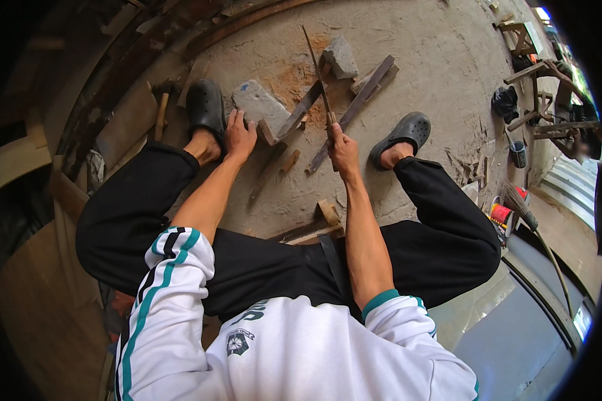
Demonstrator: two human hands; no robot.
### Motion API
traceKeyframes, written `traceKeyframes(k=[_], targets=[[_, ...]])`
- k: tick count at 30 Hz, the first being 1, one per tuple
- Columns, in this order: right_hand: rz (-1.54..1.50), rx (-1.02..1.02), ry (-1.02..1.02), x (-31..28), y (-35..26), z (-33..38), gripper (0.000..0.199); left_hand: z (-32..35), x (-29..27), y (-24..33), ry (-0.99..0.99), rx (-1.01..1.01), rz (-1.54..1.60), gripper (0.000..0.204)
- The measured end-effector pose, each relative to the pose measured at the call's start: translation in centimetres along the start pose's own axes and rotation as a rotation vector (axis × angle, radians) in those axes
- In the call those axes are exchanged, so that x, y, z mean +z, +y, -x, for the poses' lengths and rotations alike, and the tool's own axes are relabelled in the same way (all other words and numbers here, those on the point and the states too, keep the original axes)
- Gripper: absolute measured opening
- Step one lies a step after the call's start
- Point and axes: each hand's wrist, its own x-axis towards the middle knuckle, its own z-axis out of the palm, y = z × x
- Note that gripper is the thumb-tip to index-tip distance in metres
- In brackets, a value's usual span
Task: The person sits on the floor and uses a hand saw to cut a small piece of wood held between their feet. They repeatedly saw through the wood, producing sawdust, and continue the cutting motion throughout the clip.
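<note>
I have the right hand (343,150)'s fingers clamped on the saw (317,71), its blade pointing away and slightly left. The dark wood strip (299,111) lies between my two hands, just right of the grey block (259,101), its long axis running away and rightward to meet the blade's line. My left hand (239,136), fingers slightly apart, is nearer its near end; contact I can't tell.

White top (328,354) with teal cuff (380,301), black and teal sleeve stripes (159,281); black trousers (267,267); dark perforated clogs (415,128).
</note>
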Motion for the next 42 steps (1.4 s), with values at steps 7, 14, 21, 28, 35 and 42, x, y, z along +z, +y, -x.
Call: traceKeyframes(k=[7,14,21,28,35,42], targets=[[-0.036,0.064,-0.012,-1.1,-2.4,0.7,0.056,0.8,-1.2,6.0,-0.398,-0.093,-0.004,0.041],[-0.002,0.032,-0.045,-0.8,-2.2,0.1,0.057,1.5,0.0,6.0,-0.144,-0.278,-0.080,0.062],[0.012,0.059,-0.081,0.8,-1.3,1.3,0.057,-1.6,0.0,6.9,-0.223,-0.386,-0.035,0.079],[-0.058,0.069,-0.078,2.8,0.4,0.4,0.060,-1.8,-1.2,5.5,-0.316,-0.213,-0.049,0.075],[0.163,-0.005,-0.073,5.3,0.9,-1.7,0.068,-3.5,-4.8,4.7,-0.494,-0.106,-0.217,0.070],[0.185,-0.112,-0.150,6.1,1.6,-1.7,0.067,-4.1,-9.7,11.8,-0.533,-0.026,-0.372,0.056]])
